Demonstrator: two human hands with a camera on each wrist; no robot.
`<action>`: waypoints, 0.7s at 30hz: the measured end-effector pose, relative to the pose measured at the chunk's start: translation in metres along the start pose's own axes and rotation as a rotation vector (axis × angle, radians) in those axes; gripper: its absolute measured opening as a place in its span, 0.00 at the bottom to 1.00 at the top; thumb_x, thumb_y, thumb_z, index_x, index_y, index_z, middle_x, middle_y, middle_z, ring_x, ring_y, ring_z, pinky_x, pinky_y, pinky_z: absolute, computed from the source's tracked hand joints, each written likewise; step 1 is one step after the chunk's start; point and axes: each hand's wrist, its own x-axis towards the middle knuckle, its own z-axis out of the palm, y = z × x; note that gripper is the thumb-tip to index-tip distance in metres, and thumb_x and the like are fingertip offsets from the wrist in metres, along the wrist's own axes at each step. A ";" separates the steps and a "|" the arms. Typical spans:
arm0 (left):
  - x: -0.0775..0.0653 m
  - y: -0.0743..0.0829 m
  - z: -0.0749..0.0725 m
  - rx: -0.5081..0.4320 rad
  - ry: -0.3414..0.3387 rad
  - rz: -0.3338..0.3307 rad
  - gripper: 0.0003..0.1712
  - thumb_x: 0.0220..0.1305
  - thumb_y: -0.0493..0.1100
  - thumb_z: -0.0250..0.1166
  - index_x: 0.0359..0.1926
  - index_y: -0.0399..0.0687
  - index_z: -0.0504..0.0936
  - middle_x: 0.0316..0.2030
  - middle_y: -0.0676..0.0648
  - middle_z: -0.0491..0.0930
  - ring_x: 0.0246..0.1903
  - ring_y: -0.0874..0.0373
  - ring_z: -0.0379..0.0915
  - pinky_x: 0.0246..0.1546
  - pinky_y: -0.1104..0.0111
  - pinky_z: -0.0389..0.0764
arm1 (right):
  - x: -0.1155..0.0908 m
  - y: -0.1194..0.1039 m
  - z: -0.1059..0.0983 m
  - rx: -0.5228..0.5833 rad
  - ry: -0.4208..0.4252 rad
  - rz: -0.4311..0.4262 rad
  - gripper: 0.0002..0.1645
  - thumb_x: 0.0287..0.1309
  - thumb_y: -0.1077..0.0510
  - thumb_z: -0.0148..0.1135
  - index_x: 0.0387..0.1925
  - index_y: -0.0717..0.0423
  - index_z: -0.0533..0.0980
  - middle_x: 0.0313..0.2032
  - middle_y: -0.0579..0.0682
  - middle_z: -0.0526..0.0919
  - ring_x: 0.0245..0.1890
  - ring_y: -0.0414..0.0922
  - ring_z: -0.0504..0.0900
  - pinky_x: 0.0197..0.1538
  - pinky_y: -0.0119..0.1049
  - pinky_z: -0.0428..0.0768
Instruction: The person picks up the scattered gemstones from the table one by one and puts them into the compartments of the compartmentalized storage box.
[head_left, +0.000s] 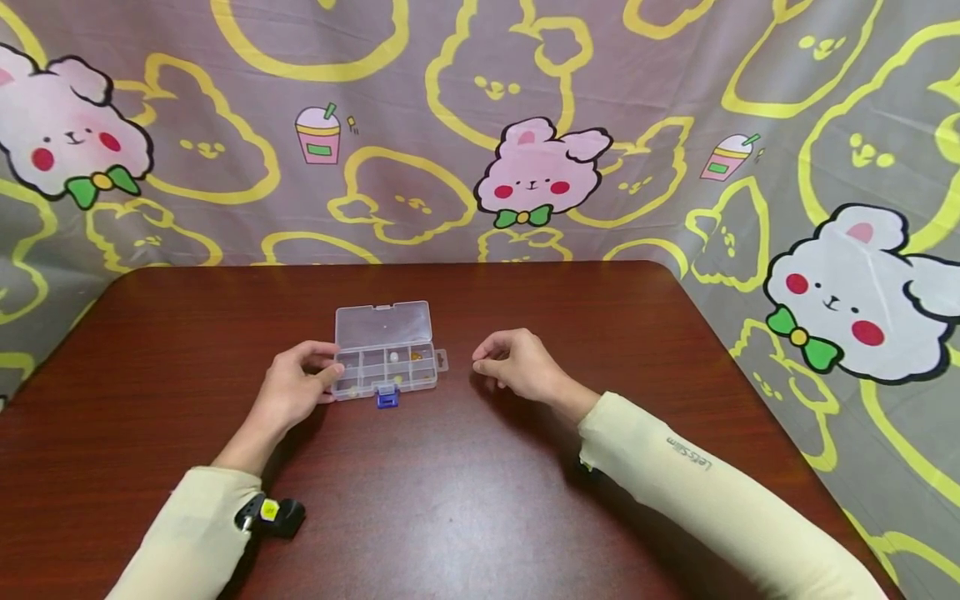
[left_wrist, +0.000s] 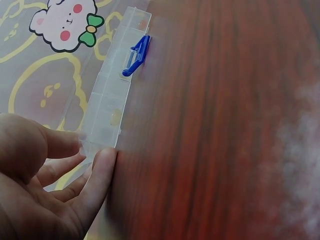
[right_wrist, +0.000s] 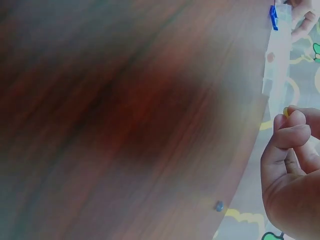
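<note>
A clear plastic compartment box (head_left: 386,367) stands on the table with its lid (head_left: 384,325) raised at the back. A blue latch (head_left: 387,398) sits at its front. Several compartments hold small pieces, among them a white one (head_left: 393,357) and an amber one (head_left: 417,356). At the box's left end, my left hand (head_left: 291,385) grips its wall between thumb and fingers. To the right of the box, apart from it, my right hand (head_left: 521,367) pinches a tiny yellow piece (right_wrist: 286,112) between thumb and forefinger. Its exact kind is too small to tell.
A hanging tab (head_left: 442,360) juts from the box's right end. In the right wrist view a small grey-blue piece (right_wrist: 219,205) lies near the table edge. Behind the brown table (head_left: 465,500) hangs a patterned curtain (head_left: 420,100). A black device (head_left: 281,517) is strapped at the left wrist.
</note>
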 end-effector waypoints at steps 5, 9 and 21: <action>0.000 0.000 0.000 0.007 -0.003 -0.016 0.20 0.71 0.33 0.62 0.61 0.31 0.74 0.46 0.31 0.77 0.29 0.53 0.78 0.29 0.68 0.87 | 0.006 -0.004 0.007 0.014 -0.011 -0.026 0.02 0.60 0.65 0.68 0.36 0.61 0.83 0.30 0.59 0.85 0.23 0.58 0.82 0.22 0.31 0.78; 0.000 0.000 0.000 0.009 0.000 -0.011 0.20 0.71 0.32 0.61 0.61 0.31 0.74 0.46 0.31 0.77 0.29 0.53 0.78 0.29 0.68 0.87 | 0.012 -0.007 0.013 0.007 -0.007 -0.041 0.02 0.60 0.65 0.68 0.35 0.61 0.83 0.30 0.58 0.85 0.21 0.55 0.82 0.22 0.31 0.78; 0.001 0.000 -0.001 -0.010 -0.003 0.002 0.19 0.71 0.31 0.61 0.60 0.29 0.74 0.45 0.30 0.77 0.28 0.54 0.78 0.29 0.69 0.86 | 0.028 -0.021 0.031 0.021 -0.001 -0.063 0.02 0.60 0.65 0.69 0.35 0.61 0.84 0.28 0.54 0.86 0.19 0.49 0.81 0.22 0.31 0.78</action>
